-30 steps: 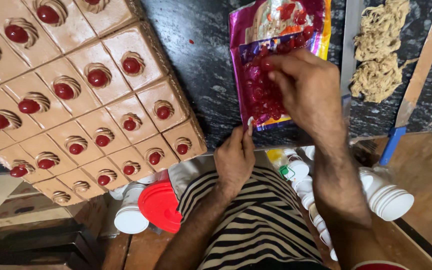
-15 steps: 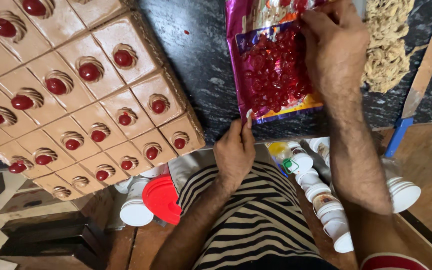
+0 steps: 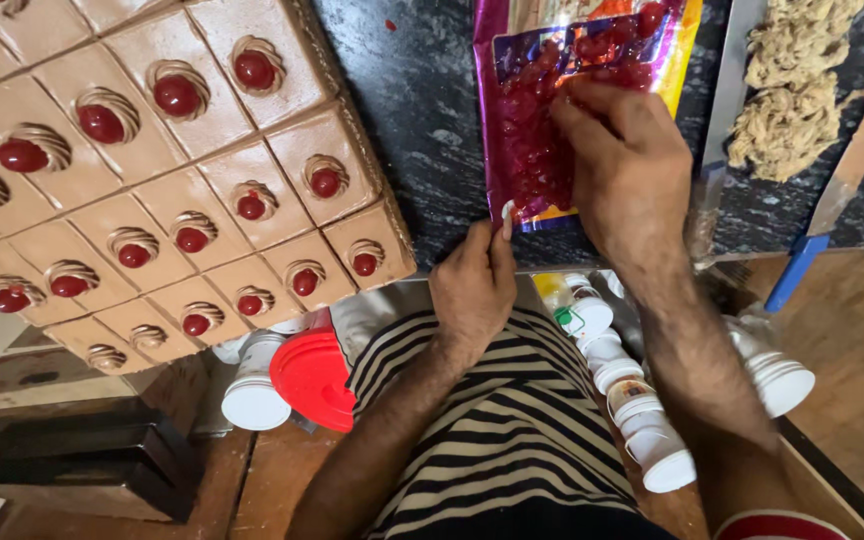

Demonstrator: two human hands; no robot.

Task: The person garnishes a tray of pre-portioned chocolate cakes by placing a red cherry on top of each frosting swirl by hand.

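Note:
A shiny purple pouch of red cherries (image 3: 542,110) lies open on the dark stone counter (image 3: 422,130). My right hand (image 3: 627,165) reaches into it, fingers bent down among the cherries. My left hand (image 3: 474,280) pinches the pouch's near left corner at the counter's edge. To the left sits a large brown chocolate cake (image 3: 152,190), scored into squares, each with a cream swirl and a red cherry on top.
A tray (image 3: 727,110) with pale brown shredded clumps (image 3: 792,90) lies at the right. A blue-handled tool (image 3: 802,265) hangs over the edge. Below the counter stand white plastic jars (image 3: 652,420) and a red lid (image 3: 314,378).
The view has shifted closer. My right hand has slid down into the pouch among the cherries, while my left hand stays on the pouch's corner.

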